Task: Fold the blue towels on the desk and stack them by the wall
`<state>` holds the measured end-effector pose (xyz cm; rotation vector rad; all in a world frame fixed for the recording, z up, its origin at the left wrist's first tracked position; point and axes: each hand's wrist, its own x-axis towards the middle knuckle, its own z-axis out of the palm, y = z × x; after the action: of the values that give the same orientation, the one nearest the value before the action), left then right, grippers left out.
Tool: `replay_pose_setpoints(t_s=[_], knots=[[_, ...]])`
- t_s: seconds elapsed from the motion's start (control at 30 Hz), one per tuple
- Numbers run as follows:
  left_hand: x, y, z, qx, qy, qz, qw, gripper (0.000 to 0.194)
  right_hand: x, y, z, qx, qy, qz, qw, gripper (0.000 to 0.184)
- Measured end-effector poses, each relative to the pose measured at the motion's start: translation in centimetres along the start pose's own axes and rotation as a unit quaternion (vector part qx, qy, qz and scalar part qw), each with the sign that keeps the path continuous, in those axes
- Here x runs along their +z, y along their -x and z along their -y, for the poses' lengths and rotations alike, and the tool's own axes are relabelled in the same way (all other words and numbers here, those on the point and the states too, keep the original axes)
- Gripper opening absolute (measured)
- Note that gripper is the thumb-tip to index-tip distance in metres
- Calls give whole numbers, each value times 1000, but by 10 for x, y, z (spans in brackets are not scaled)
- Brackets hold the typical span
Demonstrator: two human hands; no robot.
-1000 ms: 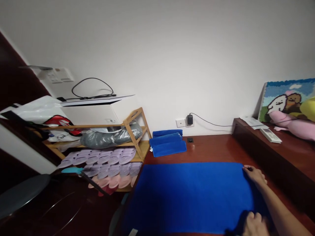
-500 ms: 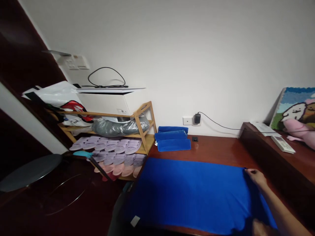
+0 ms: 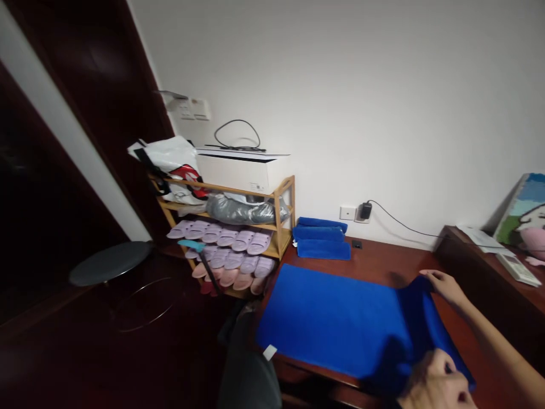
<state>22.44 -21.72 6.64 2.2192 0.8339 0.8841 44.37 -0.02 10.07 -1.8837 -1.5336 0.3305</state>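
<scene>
Left hand [image 3: 440,380]: blurred, fingers curled at the near right end of a blue cloth [image 3: 336,312]; cannot tell whether the grip pinches it. Right hand [image 3: 445,287]: thumb and fingertips pressed together, pinching the cloth's far right corner, raised off the bench [image 3: 383,258].

Contents, left to right:
- Stool [image 3: 110,263], round grey seat, on the floor.
- White bag [image 3: 170,153], red and black print, on a wooden rack [image 3: 284,221].
- Slippers [image 3: 230,238], purple rows above pink, on the lower rack.
- White box [image 3: 234,172], atop the rack; black cable [image 3: 258,136] looped above.
- Folded cloths [image 3: 323,250], blue, side by side at the bench's far left, near the wall.
- Blue cloth, mostly flat on the bench, right end lifted; white label [image 3: 269,352] at near left corner.
- Black plug [image 3: 365,211], in the wall; cord running right.
- White remote [image 3: 517,270], on the raised ledge, far right.
</scene>
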Motion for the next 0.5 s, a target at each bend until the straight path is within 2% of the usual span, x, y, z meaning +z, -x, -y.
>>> replay_pose_setpoints(t_s=[0.1, 0.2, 0.27, 0.33, 0.43, 0.5], knots=[[-54, 22, 42, -62, 14, -114, 991, 16, 27, -3, 75, -46, -53, 80, 994, 47], [-113, 68, 62, -124, -2, -261, 957, 19, 73, -3, 164, -122, -50, 141, 981, 49], [-152, 103, 72, -164, -9, -363, 917, 18, 117, -1, 222, -173, -47, 182, 967, 48], [-188, 136, 86, -205, -17, -436, 876, 19, 170, 5, 274, -212, -46, 218, 952, 42], [-227, 183, 117, -271, -50, -485, 830, 23, 254, 22, 331, -261, -34, 257, 930, 32], [-240, 210, 141, -320, -79, -484, 811, 26, 303, 37, 351, -284, -19, 276, 918, 27]])
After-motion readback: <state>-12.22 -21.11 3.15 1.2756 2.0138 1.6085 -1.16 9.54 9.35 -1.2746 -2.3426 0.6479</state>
